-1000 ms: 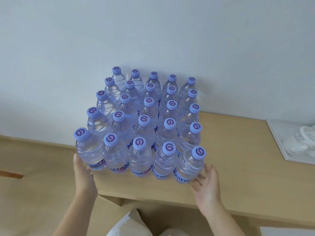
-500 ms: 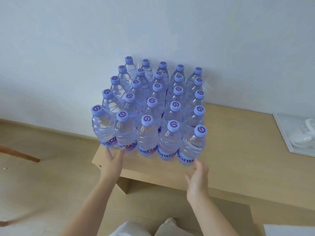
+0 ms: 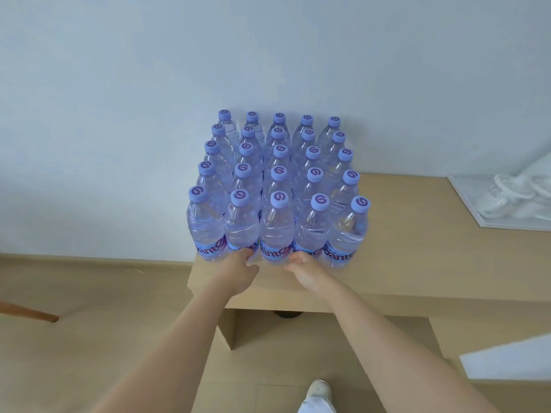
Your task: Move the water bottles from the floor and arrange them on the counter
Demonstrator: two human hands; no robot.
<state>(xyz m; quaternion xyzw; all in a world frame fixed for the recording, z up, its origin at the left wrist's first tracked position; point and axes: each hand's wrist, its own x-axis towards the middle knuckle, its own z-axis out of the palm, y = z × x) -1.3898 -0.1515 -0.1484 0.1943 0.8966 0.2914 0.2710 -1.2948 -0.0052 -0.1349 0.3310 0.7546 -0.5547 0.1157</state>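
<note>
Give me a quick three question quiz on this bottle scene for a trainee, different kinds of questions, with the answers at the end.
1. True or false: the water bottles stand upright on the counter against the wall.
2. How many bottles are in the front row?
3. Where do the left hand and right hand meet the block? A) on the caps B) at the base of the front row C) at the back row

Key: 1 true; 2 five; 3 B
</note>
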